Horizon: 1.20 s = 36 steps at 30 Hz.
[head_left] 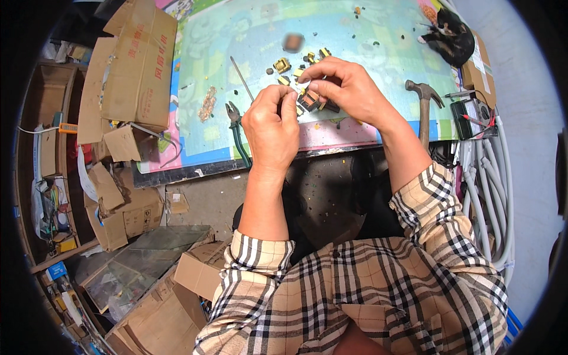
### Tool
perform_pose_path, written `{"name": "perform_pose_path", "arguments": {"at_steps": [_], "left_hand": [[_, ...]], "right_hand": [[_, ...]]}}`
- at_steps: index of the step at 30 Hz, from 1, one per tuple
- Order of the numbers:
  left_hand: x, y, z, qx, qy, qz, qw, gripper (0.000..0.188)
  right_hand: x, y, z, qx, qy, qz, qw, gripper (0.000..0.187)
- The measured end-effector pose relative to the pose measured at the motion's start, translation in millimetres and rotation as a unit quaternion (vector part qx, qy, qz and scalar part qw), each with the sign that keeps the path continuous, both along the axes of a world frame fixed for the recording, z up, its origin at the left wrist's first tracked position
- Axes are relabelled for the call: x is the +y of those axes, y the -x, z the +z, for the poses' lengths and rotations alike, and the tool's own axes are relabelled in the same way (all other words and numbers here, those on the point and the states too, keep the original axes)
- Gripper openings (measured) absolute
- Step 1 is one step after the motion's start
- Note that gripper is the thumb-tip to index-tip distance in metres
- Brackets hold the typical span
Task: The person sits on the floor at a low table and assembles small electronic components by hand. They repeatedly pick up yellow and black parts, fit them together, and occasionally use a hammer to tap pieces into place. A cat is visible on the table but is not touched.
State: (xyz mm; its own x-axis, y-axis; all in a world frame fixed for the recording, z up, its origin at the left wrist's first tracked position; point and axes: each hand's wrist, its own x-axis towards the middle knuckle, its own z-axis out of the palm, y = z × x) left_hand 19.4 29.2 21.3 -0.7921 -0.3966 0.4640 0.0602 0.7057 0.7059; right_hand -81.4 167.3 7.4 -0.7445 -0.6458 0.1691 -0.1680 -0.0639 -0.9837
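Observation:
My left hand (pixel 271 123) is closed in a pinch, thumb against fingertips, over the near part of the mat. My right hand (pixel 350 89) meets it from the right, its thumb and fingers also closed together. A small pale scrap shows between the fingertips, too small to name. Right below and behind them lies a group of small transformers with yellow tape and dark cores, among them one yellow-wrapped transformer (pixel 281 65). A copper-brown piece (pixel 310 99) sits partly covered under my right hand.
On the patterned mat (pixel 207 47) lie a screwdriver (pixel 241 77), green-handled pliers (pixel 237 133), a heap of small metal bits (pixel 207 105) and a claw hammer (pixel 424 109). A black-and-white cat (pixel 451 40) rests at the far right. A cardboard box (pixel 139 71) stands left; grey pipes (pixel 494 183) lean right.

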Motion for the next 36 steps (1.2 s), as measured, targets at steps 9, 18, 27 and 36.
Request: {"name": "perform_pose_path", "arguments": {"at_steps": [9,18,27,36], "left_hand": [[2,1,-4,-0.012,0.035,-0.025,0.999,0.007],[-16,1,-6,-0.054,-0.555,-0.106,0.823,0.01],[-10,-2,0,-0.095,-0.362,-0.107,0.921,0.015],[-8,0,-6,-0.03,-0.32,-0.087,0.943,0.009]], "right_hand": [[-1,2,-6,0.101,-0.026,0.005,0.994,0.013],[-6,-10,6,0.164,0.033,-0.119,0.979,0.011],[-8,2,-12,0.06,0.049,-0.1,0.992,0.015],[-9,-4,-7,-0.018,0.082,-0.02,0.996,0.014]]}}
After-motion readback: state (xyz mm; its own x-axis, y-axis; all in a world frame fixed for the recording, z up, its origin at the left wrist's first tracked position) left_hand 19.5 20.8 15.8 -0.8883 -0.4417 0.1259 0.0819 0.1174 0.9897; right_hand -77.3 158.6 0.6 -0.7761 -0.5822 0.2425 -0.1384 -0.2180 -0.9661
